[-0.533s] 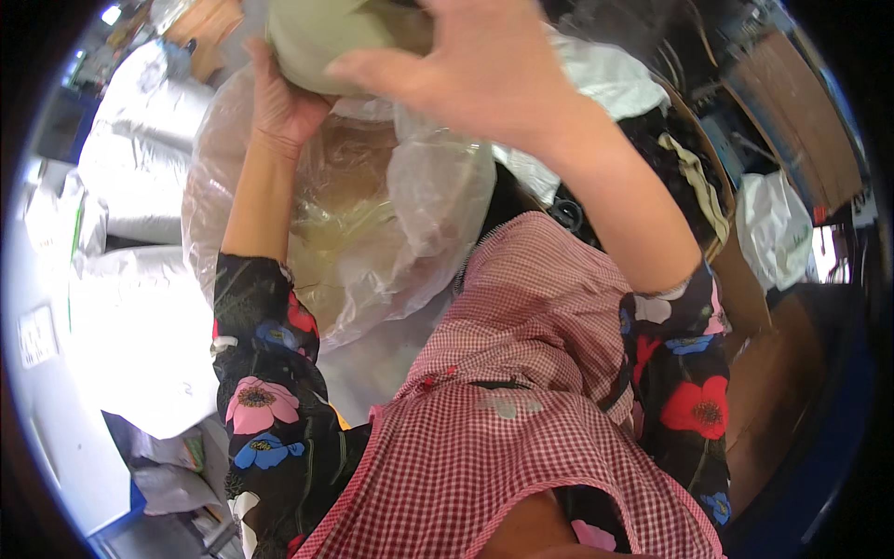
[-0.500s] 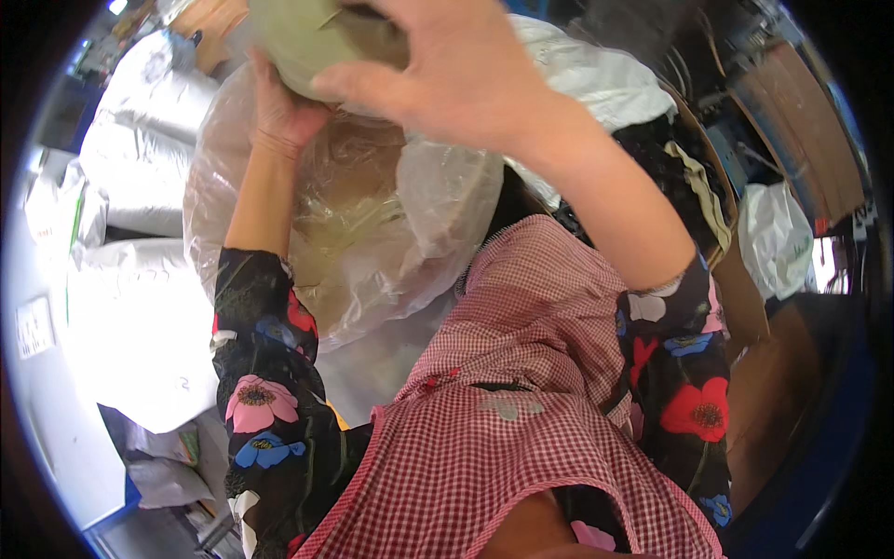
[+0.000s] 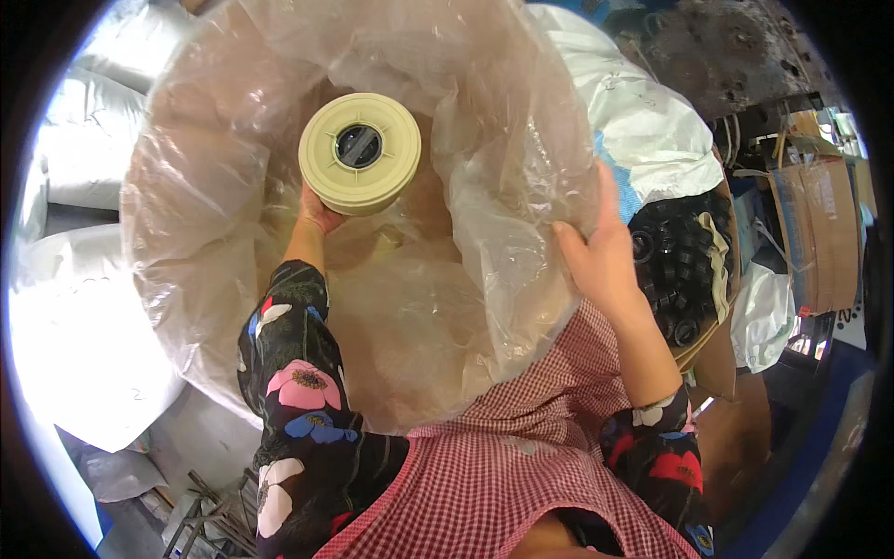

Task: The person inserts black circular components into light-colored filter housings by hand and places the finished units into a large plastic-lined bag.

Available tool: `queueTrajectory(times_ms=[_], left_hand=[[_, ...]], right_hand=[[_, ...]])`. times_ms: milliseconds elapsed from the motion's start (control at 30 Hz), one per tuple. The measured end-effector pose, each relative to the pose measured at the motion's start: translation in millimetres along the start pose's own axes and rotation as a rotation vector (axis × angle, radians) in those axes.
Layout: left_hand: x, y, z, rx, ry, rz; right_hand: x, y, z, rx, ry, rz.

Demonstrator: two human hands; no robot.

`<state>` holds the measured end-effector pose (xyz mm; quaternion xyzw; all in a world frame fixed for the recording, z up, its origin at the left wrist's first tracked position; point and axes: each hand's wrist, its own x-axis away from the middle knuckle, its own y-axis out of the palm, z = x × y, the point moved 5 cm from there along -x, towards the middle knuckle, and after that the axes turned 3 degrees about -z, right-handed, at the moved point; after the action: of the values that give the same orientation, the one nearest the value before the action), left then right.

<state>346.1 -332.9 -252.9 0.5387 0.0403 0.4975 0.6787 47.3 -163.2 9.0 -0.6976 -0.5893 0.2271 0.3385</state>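
Note:
A round cream-coloured plastic part [image 3: 391,177], with a ribbed ring on top and a black piece [image 3: 358,146] set in its centre, is held over the bag's opening. My left hand [image 3: 321,212] grips it from below at its near left side; most of the fingers are hidden under it. A large clear plastic bag [image 3: 521,279] spreads wide around it, its inside brownish. At the bag's right rim is my right hand [image 3: 601,256], thumb apart from the stretched fingers, touching the film and holding nothing that I can see.
To the right, a carton holds many small black round parts [image 3: 670,270], partly covered by a white sack [image 3: 643,121]. Bulging white sacks [image 3: 88,326] stand on the left. Metal legs [image 3: 209,517] show at the lower left, flattened cardboard [image 3: 819,233] at the far right.
My right hand has left the round part and moved right to the bag's rim. The part is lower in view, ring side showing, in my left hand alone. The view has shifted.

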Motion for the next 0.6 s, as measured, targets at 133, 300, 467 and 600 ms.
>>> queueTrajectory(times_ms=[133,300,467,600], left_hand=[[-28.2,-41.2,-58.2,-0.03,-0.198,0.117],[-55.9,-62.7,-128.4,-0.088,-0.503,0.262],[-83.7,-73.7,-175.0,-0.26,-0.585,0.116],[-96.9,-59.1,-191.9,-0.428,-0.519,0.14]], right_hand=[[-6.9,7.9,11.6,0.088,-0.095,0.039],[-7.3,6.9,0.4,0.111,-0.114,0.014],[-7.6,13.1,5.6,-0.161,-0.131,0.062],[-10.3,9.7,11.5,-0.017,-0.13,-0.025]])
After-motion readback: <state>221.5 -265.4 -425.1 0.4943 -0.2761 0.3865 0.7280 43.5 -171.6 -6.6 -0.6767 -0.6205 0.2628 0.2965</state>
